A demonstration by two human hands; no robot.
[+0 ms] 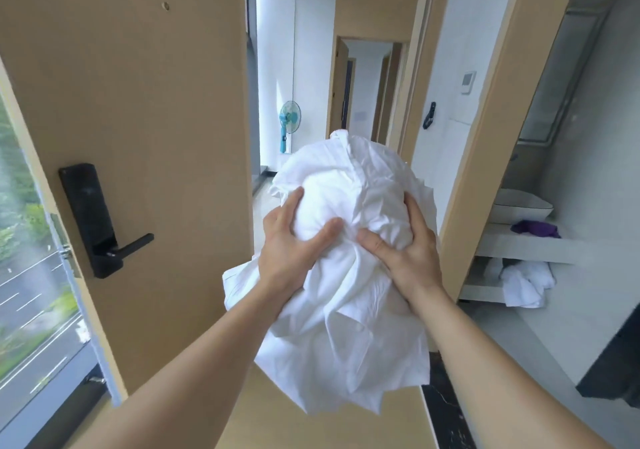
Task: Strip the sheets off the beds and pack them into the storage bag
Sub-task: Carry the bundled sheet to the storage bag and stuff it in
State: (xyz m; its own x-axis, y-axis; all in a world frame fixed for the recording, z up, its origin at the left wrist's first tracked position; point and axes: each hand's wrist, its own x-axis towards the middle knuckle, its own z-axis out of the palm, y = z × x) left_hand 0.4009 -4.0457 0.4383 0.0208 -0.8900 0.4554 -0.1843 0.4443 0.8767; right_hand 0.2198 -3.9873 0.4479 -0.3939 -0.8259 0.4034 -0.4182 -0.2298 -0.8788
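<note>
Hands: 2, both on the load.
- Left hand (pixel 294 240): fingers curled over the near left side of the bundle of sheets (pixel 346 310), thumb dug into the cloth. Gripping.
- Right hand (pixel 401 251): fingers wrapped round the right side, thumb pressed into the folds just beside the left thumb. Gripping.

Load: 1 bundle of sheets, white, crumpled into a ball, held in the air at arm's length ahead of the body. Loose ends hang below the wrists. Number of sheets inside: cannot tell.

Edges near the load:
- 1 door (pixel 138 102), tan, swung open on the left, carrying 1 black lock handle (pixel 100 220). Its free edge stands just left of the bundle.
- 1 door frame post (pixel 485 171) just right of the bundle.
- 1 dark stone strip (pixel 446 414) along the floor, lower right.

Open room: the bundle sits in the gap between the door edge and the post. The corridor runs straight ahead, with 1 blue fan (pixel 289 122) standing on its left side, well apart.

Far left: 1 window (pixel 20 275) showing road and trees.

Right alcove: 1 white tabletop (pixel 512 244) with 1 basin (pixel 523 206) and 1 purple cloth (pixel 535 228) on it. On the shelf below lies 1 heap of white cloth (pixel 526 284).
</note>
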